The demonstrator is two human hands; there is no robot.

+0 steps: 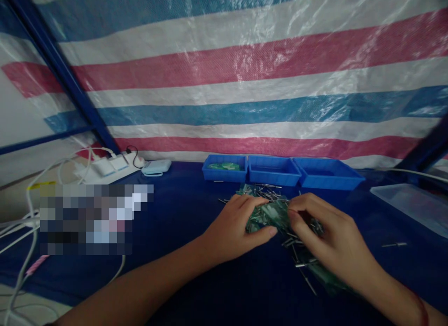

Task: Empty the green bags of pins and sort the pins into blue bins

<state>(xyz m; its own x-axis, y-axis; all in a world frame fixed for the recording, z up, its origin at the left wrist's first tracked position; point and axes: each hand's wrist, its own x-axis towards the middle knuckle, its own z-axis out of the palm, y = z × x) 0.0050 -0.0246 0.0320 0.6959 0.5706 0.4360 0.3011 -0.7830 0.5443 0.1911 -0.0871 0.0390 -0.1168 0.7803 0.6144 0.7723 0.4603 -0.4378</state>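
Between my hands is a crinkled green plastic bag (272, 214) with something pale inside. My left hand (233, 225) curls round its left side, with the thumb and fingers well apart and the bag between them. At the bag's right edge, my right hand (325, 237) pinches with thumb and forefinger. A heap of metal blind rivets (268, 193) lies behind and around the bag. More rivets (301, 264) are scattered under and beside my right hand, over another green bag (327, 277) that my right hand and wrist partly cover.
Three blue bins stand in a row behind: the left bin (226, 176) holds green bags, then a middle bin (273, 177) and a right bin (331, 180). A clear plastic lid (413, 207) and a single rivet (394, 244) lie right. Left are a power strip (110, 169) and cables.
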